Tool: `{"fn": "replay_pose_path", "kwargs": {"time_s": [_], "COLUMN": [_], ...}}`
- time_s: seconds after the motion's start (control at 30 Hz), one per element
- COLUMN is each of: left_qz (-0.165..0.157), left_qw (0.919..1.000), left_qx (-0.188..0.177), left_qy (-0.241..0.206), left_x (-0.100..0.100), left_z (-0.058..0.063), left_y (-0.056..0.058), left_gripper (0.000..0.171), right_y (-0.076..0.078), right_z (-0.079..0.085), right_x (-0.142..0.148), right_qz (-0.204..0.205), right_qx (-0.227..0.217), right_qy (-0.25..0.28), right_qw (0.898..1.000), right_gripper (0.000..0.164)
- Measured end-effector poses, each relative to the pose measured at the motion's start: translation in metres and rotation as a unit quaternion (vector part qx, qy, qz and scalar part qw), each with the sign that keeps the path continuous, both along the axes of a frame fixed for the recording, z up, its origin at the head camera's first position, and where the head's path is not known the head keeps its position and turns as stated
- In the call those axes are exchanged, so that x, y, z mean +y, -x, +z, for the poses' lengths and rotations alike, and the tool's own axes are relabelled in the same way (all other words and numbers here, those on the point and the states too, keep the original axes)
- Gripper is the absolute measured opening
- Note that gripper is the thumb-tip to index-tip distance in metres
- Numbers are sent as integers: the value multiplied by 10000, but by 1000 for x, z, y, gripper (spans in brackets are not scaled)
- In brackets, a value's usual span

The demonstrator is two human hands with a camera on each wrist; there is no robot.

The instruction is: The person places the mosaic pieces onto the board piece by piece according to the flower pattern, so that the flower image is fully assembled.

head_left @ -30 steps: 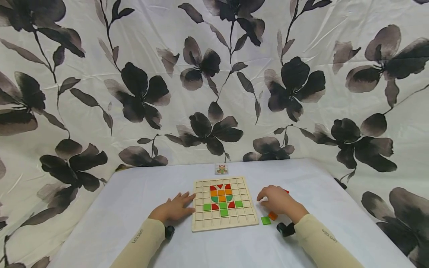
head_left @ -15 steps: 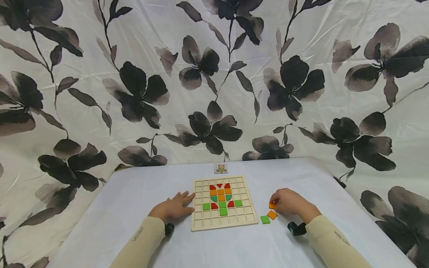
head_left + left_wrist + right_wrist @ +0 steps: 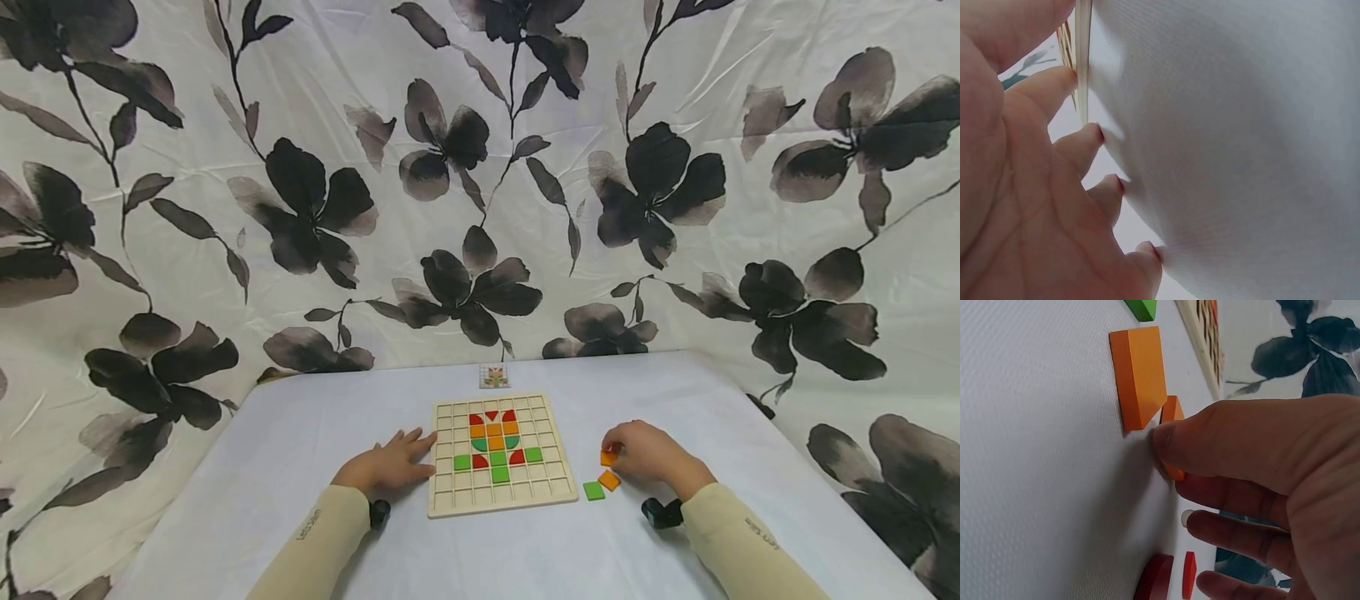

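Note:
A pale wooden grid board (image 3: 450,502) lies mid-table, with red, orange and green pieces set in several of its cells. My left hand (image 3: 385,467) rests spread on the cloth, its fingers and thumb reaching the board's left edge. To the right of the board, my right hand (image 3: 649,451) pinches an orange tile (image 3: 1173,410) between thumb and index finger, low at the table; part of the tile is hidden by the thumb. Just nearer lie a second orange tile (image 3: 610,480) and a green tile (image 3: 594,491). Beneath the other right fingers are red pieces (image 3: 1189,575).
A small picture card (image 3: 494,377) with a coloured pattern lies behind the board. White cloth (image 3: 480,558) covers the table. Black wrist cameras (image 3: 662,512) sit under both wrists. A floral curtain (image 3: 480,167) hangs behind the table.
My right hand has moved right, away from the board, and come down on the farther orange tile, holding there over the last half second. The left hand stays at the board's edge.

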State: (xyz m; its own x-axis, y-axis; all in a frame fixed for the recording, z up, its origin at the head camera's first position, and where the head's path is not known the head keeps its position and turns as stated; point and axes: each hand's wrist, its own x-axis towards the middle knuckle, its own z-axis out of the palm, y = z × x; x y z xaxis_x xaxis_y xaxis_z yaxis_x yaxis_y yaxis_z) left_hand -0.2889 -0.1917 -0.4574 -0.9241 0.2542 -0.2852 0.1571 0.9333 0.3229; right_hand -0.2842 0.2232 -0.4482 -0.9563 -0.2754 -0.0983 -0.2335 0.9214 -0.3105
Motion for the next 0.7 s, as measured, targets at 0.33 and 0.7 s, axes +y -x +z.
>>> {"fn": "replay_pose_path", "kwargs": {"time_s": [0.33,0.7], "left_qz": [17,-37], "left_qw": [10000,10000], "left_qx": [5,43], "left_qy": [3,21], "left_x": [-2,-3], "left_z": [-2,-4], "left_y": [1,1], "left_gripper": [69,70], "right_y": [-4,-9], "right_z": [9,15], "right_x": [-29,-71], "right_qz": [157,977], "right_qx": [129,301], "right_qy": [308,466], "right_qw": [9993,9937], "right_gripper": [19,17]}}
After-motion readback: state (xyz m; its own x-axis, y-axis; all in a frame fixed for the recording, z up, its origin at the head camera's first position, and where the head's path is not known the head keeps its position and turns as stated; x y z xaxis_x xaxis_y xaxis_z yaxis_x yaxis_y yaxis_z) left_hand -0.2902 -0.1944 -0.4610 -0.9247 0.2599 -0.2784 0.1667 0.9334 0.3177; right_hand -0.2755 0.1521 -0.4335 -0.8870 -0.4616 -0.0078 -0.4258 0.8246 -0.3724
